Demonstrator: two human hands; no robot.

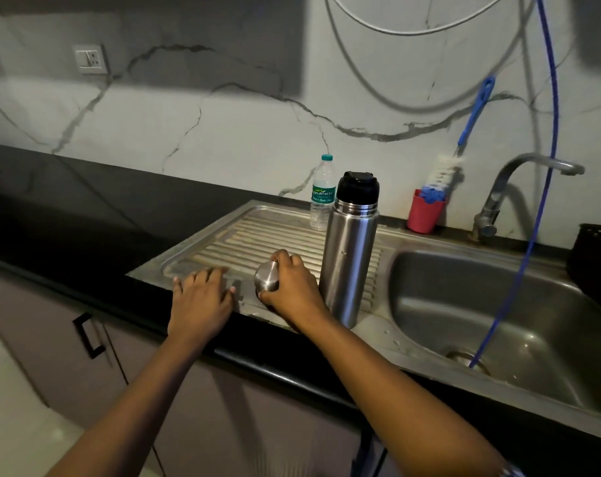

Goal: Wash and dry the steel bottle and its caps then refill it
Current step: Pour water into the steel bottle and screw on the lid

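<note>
While the steel cap (267, 280) is pinched between thumb and fingers of the right hand (293, 290), the left hand (200, 301) is laid flat, fingers spread, on the draining board (257, 232) just beside it. Just beyond the right hand the steel bottle (350, 249) stands upright, black inner cap (357, 187) fitted. Smooth, rigid, likely slippery steel is best gripped round the body's middle.

Dim kitchen, hard wall shadows — blurred, bowed edges
</note>
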